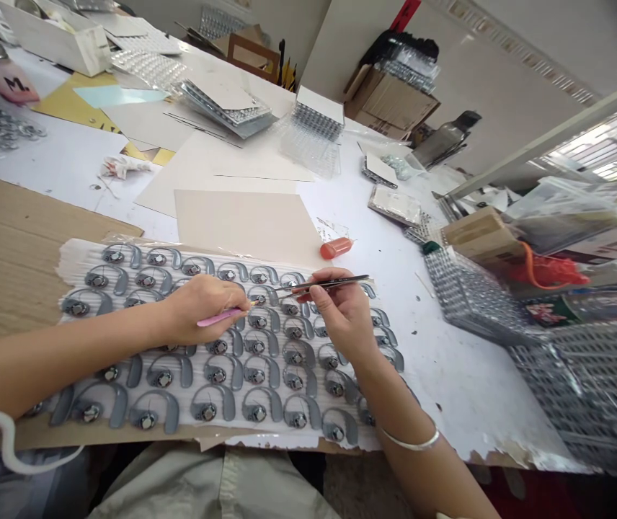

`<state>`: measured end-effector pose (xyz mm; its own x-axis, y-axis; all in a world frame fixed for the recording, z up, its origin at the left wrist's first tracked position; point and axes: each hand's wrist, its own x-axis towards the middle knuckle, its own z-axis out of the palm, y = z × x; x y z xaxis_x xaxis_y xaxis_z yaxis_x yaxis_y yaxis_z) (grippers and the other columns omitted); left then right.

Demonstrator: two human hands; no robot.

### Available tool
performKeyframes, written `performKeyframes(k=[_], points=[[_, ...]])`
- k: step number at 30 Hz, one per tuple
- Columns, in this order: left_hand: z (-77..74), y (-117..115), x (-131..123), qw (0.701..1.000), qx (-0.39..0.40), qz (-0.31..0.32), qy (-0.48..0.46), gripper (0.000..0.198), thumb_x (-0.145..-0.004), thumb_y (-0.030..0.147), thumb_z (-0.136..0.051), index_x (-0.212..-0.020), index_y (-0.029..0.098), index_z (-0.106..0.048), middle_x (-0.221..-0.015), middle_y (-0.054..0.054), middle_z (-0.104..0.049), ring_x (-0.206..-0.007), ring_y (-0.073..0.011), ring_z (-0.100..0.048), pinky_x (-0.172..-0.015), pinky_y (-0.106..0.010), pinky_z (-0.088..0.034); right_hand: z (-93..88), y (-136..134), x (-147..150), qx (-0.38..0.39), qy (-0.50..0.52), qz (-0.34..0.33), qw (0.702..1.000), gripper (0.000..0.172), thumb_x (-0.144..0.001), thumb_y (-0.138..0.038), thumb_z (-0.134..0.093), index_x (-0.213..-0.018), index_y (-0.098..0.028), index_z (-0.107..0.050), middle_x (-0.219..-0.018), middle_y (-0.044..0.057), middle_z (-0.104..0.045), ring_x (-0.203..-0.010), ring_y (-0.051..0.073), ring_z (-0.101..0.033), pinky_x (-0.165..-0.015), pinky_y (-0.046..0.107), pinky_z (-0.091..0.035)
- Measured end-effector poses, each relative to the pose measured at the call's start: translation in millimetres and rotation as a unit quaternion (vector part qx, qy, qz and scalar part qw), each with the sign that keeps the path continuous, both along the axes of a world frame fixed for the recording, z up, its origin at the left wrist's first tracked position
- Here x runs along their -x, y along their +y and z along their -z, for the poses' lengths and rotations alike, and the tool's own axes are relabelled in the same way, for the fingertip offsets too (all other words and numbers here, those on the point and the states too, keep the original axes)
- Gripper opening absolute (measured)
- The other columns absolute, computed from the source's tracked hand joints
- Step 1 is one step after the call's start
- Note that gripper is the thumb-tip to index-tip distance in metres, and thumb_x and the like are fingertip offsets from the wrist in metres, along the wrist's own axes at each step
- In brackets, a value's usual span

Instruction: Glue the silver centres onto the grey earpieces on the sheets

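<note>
On the table [438, 360], grey earpieces [259, 367] under left hand [200, 310], right hand [341, 313]

The right hand [344, 313] can pass rightward over the table [438, 360] until the wire trays [476, 299] block it. Farther up, an orange tube [336, 248] lies in the way (small, but squarely in the path).

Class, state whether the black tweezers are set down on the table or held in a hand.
Held: the right hand grips the black tweezers between its fingers.
</note>
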<state>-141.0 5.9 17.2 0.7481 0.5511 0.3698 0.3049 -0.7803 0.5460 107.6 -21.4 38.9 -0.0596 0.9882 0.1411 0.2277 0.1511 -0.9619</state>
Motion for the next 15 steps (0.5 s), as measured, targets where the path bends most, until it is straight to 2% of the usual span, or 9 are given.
performKeyframes(k=[3, 7, 15], points=[[-0.4, 0, 0, 1.0, 0.01, -0.001, 0.007, 0.018, -0.09, 0.019, -0.045, -0.094, 0.016, -0.062, -0.085, -0.004, -0.07, -0.074, -0.0142, -0.066, -0.065, -0.022, -0.046, -4.3, 6, -2, -0.006, -0.023, -0.029, 0.999, 0.03, -0.084, -0.04, -0.062, -0.1, -0.021, -0.047, -0.085, 0.001, -0.057, -0.073, 0.014, -0.065, -0.064, 0.029, -0.057], [-0.1, -1, 1, 1.0, 0.023, -0.002, 0.015, 0.017, -0.089, 0.019, -0.046, -0.094, 0.016, -0.062, -0.087, -0.004, -0.07, -0.077, -0.015, -0.066, -0.066, -0.022, -0.046, -8.1, 14, -2, 0.043, -0.048, -0.051, 0.997, 0.032, -0.083, -0.041, -0.061, -0.1, -0.019, -0.045, -0.077, 0.001, -0.056, -0.069, 0.015, -0.064, -0.054, 0.026, -0.054], [4.3, -1, 1, 1.0, 0.015, -0.001, 0.004, 0.017, -0.088, 0.018, -0.047, -0.094, 0.016, -0.062, -0.086, -0.002, -0.069, -0.076, -0.0151, -0.066, -0.065, -0.024, -0.045, -5.4, 18, 8, 0.087, -0.07, 0.011, 0.994, 0.025, -0.079, -0.033, -0.059, -0.093, -0.018, -0.045, -0.066, -0.002, -0.056, -0.053, 0.012, -0.058, -0.043, 0.024, -0.047]])
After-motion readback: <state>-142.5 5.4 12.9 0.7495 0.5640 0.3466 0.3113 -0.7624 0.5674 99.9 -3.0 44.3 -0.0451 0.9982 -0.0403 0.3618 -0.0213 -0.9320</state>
